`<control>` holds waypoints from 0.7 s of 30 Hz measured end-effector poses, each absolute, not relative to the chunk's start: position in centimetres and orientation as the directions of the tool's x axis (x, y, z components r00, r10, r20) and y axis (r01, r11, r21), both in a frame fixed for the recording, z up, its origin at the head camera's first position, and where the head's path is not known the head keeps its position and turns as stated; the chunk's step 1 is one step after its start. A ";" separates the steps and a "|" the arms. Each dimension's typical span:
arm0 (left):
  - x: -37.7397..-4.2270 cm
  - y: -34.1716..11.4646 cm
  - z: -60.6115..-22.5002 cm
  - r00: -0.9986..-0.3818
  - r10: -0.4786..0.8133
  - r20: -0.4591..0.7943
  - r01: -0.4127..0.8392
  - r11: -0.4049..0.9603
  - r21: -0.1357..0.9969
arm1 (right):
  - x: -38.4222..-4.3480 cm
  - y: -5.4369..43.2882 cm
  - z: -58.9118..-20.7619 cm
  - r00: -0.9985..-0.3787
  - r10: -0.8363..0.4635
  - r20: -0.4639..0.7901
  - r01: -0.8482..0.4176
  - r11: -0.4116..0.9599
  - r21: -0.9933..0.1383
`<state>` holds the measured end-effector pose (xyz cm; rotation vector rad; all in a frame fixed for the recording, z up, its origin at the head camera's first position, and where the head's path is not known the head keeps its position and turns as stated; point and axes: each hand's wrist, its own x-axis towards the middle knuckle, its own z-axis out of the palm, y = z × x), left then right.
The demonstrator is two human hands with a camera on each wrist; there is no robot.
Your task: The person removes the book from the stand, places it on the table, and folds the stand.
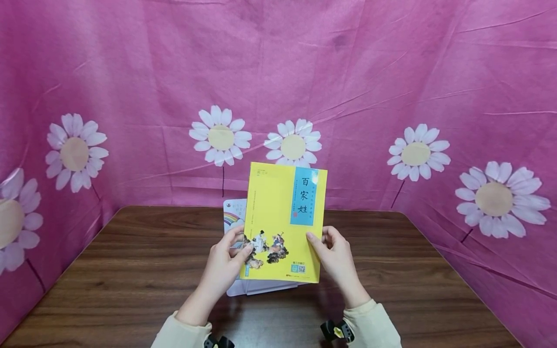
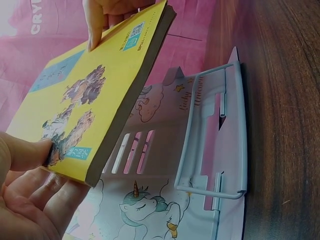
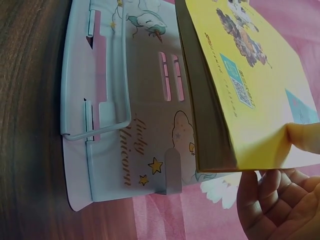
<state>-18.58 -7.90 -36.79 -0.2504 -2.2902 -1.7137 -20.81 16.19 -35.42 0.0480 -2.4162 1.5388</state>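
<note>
A pink cloth backdrop printed with 6 white daisies, 1 cut off at the edge, fills the head view from 9 through 12 to 3 o'clock of the book; a dark wood-grain table spreads below. On it sits a pale unicorn-print book stand, mostly hidden, its visible edges at 9 and 7 o'clock. The yellow 百家姓 paperback, closed, is held up in front of the stand, apart from the wire bracket along the stand's base.

Both hands grasp the book by its sides: the left hand at 8 o'clock, the right hand at 4, each with 1 thumb on the front cover and fingers behind. Cream sleeves lie at 7 and 5 o'clock, 1 black wrist device beside each cuff. On the cover, painted figures sit at 7 o'clock, a blue title panel at 1, a tiny QR code at 5.
</note>
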 end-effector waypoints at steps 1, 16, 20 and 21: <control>-18.6 -7.9 -36.8 -0.947 -0.023 0.319 0.299 0.294 0.908 | -20.8 16.2 -35.4 -0.961 0.118 0.248 -0.176 0.431 -0.885; -18.7 -7.9 -37.2 -0.961 -0.044 0.273 0.241 0.349 0.905 | -20.9 15.8 -36.0 -0.964 0.111 0.243 -0.171 0.445 -0.879; -18.7 -7.8 -37.3 -0.961 -0.051 0.271 0.233 0.378 0.896 | -20.9 15.9 -36.0 -0.964 0.110 0.244 -0.169 0.452 -0.876; -18.7 -7.8 -37.3 -0.961 -0.051 0.271 0.232 0.381 0.895 | -20.9 16.0 -36.0 -0.963 0.111 0.244 -0.169 0.456 -0.874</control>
